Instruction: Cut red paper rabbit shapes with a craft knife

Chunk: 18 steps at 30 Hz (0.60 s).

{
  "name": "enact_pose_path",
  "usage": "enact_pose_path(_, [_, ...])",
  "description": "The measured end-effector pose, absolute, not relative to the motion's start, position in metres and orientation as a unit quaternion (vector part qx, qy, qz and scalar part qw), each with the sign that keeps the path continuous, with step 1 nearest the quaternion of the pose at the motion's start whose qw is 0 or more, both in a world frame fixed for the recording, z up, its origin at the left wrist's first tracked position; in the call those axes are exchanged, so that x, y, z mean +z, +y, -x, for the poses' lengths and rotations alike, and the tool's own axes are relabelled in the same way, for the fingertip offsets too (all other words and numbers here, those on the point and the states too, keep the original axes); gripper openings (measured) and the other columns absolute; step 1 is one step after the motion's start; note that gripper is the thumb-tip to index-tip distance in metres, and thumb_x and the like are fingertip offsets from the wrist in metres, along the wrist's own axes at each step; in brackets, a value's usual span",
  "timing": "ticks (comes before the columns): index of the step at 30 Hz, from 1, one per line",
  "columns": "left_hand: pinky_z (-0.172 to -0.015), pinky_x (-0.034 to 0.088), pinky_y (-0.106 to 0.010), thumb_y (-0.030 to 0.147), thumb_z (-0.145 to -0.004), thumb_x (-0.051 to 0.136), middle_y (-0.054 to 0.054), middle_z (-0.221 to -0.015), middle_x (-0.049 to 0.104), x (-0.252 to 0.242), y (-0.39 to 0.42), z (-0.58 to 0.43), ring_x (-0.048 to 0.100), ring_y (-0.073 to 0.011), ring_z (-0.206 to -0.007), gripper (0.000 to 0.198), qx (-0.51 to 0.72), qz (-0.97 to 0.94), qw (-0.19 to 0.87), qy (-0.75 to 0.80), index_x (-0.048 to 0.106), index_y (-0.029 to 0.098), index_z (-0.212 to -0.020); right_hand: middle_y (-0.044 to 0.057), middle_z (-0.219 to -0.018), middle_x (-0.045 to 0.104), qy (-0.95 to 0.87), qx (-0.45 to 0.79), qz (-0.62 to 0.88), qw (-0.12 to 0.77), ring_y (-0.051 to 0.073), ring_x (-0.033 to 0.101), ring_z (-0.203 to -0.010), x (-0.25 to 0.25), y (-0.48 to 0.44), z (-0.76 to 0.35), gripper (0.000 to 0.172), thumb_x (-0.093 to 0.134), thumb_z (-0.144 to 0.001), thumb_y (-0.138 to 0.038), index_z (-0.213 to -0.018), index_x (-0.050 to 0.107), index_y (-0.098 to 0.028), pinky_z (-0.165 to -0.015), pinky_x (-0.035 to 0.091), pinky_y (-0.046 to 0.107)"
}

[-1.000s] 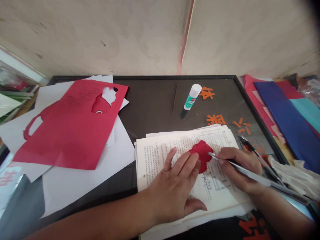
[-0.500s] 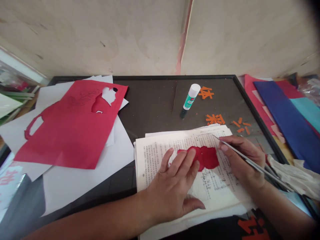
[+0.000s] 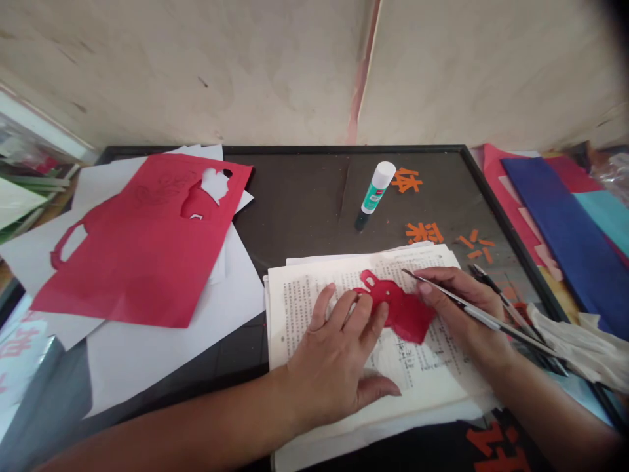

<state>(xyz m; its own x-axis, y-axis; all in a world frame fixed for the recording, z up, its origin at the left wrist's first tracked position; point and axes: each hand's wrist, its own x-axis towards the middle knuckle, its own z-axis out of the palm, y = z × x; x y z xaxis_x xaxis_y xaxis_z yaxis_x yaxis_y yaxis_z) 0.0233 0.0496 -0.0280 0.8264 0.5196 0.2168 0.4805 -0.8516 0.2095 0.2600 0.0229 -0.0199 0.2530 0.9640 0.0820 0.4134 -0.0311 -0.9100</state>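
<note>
A small red paper cut-out (image 3: 410, 316) with rounded edges and little holes lies on the open pages of a printed book (image 3: 299, 314). My left hand (image 3: 339, 347) rests over its left part, fingers spread, fingertips touching the paper. Between the fingertips and thumb of my right hand (image 3: 464, 308) is a slim silver craft knife (image 3: 484, 318), held like a pen. Its pointed tip is above the cut-out's upper edge; whether it touches the paper, I cannot tell.
A glue stick (image 3: 378, 187) stands upright behind the book. Orange cut characters (image 3: 423, 233) lie on the dark tabletop (image 3: 295, 196). Red paper with cut holes (image 3: 142, 262) covers white sheets at left. Pens (image 3: 506, 301) and coloured paper (image 3: 555, 216) are at right.
The red cut-out has turned clockwise, its right end lower and a looped part now showing at top left. My right hand and the knife tip have shifted slightly left.
</note>
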Motion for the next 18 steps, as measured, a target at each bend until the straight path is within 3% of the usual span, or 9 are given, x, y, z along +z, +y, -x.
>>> enact_pose_path(5, [-0.115,-0.005,-0.060,0.077,-0.090,0.032,-0.023,-0.156,0.028,-0.0259,0.0517,-0.0228,0.017,-0.0389,-0.146,0.087,0.125,-0.957,0.063,0.255,0.041,0.009,-0.145,0.001,-0.091,0.074,-0.513,0.319,0.641,0.474,0.018,0.070,-0.084,-0.0208,0.0226,-0.2618,0.014,0.071,-0.087,-0.030,-0.100,0.073,-0.028,-0.079,0.056,0.030])
enact_pose_path(10, [-0.116,-0.005,-0.056,0.077,-0.089,0.035,-0.022,-0.147,0.042,-0.0257,0.0527,-0.0230,0.033,-0.0386,-0.139,0.087,0.129,-0.952,0.090,0.262,0.044,0.009,-0.143,0.001,-0.090,0.075,-0.514,0.323,0.648,0.460,0.018,0.071,-0.084,-0.0216,0.0217,-0.2640,0.014,0.069,-0.088,-0.030,-0.102,0.072,-0.028,-0.081,0.057,0.033])
enact_pose_path(15, [-0.114,-0.005,-0.060,0.077,-0.090,0.033,-0.025,-0.157,0.025,-0.0247,0.0537,-0.0240,0.014,-0.0414,-0.147,0.088,0.114,-0.957,0.084,0.255,0.034,0.011,-0.149,0.004,-0.090,0.077,-0.570,0.349,0.631,0.394,0.019,0.073,-0.078,-0.0168,0.0205,-0.2636,0.019,0.068,-0.089,-0.031,-0.107,0.071,-0.026,-0.072,0.060,0.031])
enact_pose_path(18, [-0.114,-0.003,-0.060,0.074,-0.092,0.032,-0.026,-0.158,0.020,-0.0235,0.0532,-0.0237,0.011,-0.0404,-0.148,0.087,0.109,-0.957,0.083,0.257,0.032,0.009,-0.150,0.002,-0.087,0.076,-0.577,0.374,0.605,0.401,0.018,0.073,-0.074,-0.0132,0.0185,-0.2643,0.017,0.066,-0.090,-0.029,-0.106,0.070,-0.027,-0.066,0.060,0.029])
